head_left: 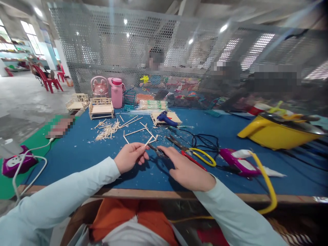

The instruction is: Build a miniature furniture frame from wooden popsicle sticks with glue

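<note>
My left hand (131, 158) pinches a thin wooden stick (149, 141) between thumb and fingertips. My right hand (188, 169) is closed round dark metal pliers (158, 151), whose jaws point left at the stick near my left fingertips; the palm hides most of their handles. Whether the jaws touch the stick I cannot tell. Just beyond lie several loose sticks (135, 132) in a rough outline, and a heap of short stick pieces (109, 132). Pliers with one red and one yellow handle (202, 156) rest beside my right hand.
Behind the sticks, a blue glue gun (169, 119) lies on a small wooden frame (154, 118). Miniature wooden beds (101, 109) and a pink bottle (117, 94) stand back left. At right are a purple power strip (237, 163), its yellow cable and a yellow pot (276, 135). A perforated screen (107, 44) closes the back.
</note>
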`<state>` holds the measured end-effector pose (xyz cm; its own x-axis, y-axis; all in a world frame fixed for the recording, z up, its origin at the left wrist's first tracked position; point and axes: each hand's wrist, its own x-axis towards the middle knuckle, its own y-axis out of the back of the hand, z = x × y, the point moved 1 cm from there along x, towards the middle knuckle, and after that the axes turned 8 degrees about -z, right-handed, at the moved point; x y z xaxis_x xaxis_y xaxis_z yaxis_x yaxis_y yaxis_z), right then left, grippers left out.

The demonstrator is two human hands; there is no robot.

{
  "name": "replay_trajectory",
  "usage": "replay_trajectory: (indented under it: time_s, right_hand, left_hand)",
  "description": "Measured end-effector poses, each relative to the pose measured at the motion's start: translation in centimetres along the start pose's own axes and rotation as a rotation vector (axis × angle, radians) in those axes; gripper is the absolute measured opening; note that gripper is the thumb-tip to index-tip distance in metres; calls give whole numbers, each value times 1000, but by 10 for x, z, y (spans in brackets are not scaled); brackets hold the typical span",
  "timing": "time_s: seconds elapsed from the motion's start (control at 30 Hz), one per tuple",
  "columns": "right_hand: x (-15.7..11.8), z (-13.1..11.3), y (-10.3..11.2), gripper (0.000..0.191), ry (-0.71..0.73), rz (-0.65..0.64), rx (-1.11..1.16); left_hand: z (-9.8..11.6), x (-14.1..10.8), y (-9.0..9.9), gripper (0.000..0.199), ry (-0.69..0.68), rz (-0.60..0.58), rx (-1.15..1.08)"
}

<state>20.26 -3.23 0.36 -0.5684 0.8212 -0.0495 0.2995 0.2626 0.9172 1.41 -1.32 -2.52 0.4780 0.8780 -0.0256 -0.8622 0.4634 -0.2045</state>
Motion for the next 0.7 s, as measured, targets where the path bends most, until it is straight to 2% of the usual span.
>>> replay_trajectory:
  time_s: [0.23,0.43,0.57,0.7]
  right_hand:
    - [3,-5,-2,73,9,-23,-26]
    - [5,-5,-3,70,45,29,-7]
    - [8,-8,-7,67,33,65,-18]
    - [11,-5,-14,62,10,86,-67]
  left_hand:
    - [-1,-1,-3,24,52,-30,-24]
    - [-2,-1,-4,23,61,-49,-23]
    - [-2,-2,-4,23,32,-44,52]
    - [-3,-3,-3,27,3,-49,221]
